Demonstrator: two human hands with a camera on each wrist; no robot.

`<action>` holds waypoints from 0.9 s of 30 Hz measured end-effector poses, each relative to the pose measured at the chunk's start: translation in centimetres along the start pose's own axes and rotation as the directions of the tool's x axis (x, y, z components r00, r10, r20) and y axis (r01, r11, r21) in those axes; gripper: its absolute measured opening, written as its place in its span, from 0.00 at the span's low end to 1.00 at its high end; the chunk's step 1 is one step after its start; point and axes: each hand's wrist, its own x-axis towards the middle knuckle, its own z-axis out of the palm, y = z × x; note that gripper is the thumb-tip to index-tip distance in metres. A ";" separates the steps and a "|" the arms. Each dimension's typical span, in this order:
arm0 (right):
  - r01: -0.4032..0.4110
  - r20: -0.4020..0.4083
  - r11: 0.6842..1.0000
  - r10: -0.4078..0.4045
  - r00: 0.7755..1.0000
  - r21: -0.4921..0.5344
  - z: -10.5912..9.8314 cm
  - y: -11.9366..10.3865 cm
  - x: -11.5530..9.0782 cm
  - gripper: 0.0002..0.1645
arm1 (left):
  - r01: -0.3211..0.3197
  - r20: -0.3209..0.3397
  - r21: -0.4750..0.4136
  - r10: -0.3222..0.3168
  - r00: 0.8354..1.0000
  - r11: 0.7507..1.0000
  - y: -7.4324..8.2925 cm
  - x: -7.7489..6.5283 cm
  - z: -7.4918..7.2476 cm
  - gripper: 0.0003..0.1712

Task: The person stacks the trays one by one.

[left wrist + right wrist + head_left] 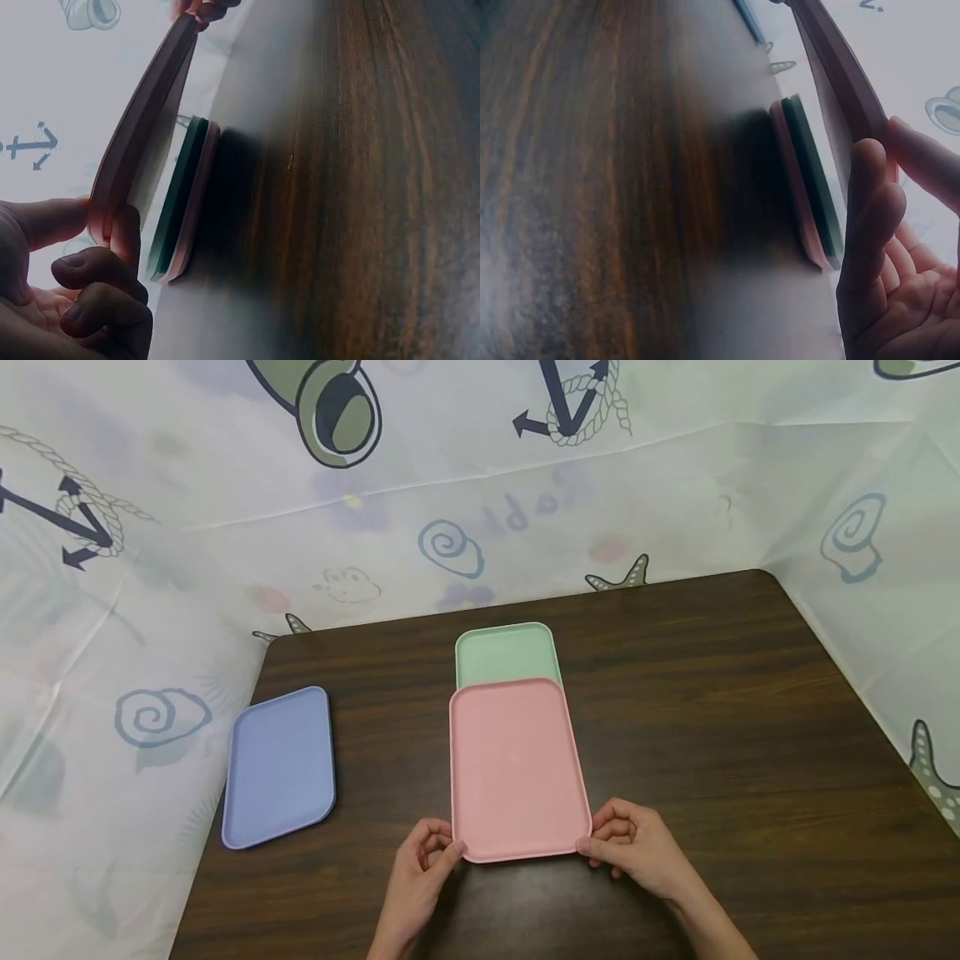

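A pink rectangular tray (517,768) is held by its two near corners, raised above the table. My left hand (420,868) pinches the near left corner, thumb on top and fingers underneath. The near right corner is pinched the same way by my right hand (637,847). Beyond and partly beneath the pink tray, a green tray (506,653) shows its far end. In the left wrist view, the green tray (180,195) lies on another pink tray (193,206) that rests on the table. The right wrist view shows this same low stack, with the held tray (847,82) above it.
A blue tray (281,768) lies at the left edge of the dark wooden table (712,718). White cloth (525,518) printed with anchors, shells and starfish hangs behind the table and along its sides.
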 end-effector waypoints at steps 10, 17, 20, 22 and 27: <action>-0.016 0.002 1.000 0.016 1.000 -0.025 -0.2 0.4 0.4 0.20 | 0.041 0.005 -0.015 -0.041 0.999 0.999 -1.0 0.6 0.1 0.15; -0.027 -0.037 0.997 0.025 0.999 -0.069 0.0 0.4 0.7 0.21 | -0.012 0.005 -0.003 0.012 1.000 1.000 -1.2 0.9 0.2 0.15; -0.034 -0.047 0.995 0.029 0.998 -0.090 0.1 0.3 0.8 0.21 | 0.000 0.000 -0.005 0.000 1.000 1.000 -1.1 0.9 0.2 0.16; -0.036 -0.049 0.994 0.031 0.998 -0.100 0.2 0.3 0.9 0.21 | 0.007 -0.004 -0.006 -0.007 1.000 1.000 -1.2 1.0 0.2 0.17; -0.043 -0.060 0.994 0.037 0.998 -0.102 0.3 0.2 0.9 0.21 | 0.013 -0.007 -0.021 -0.013 1.000 1.000 -1.2 1.3 0.2 0.22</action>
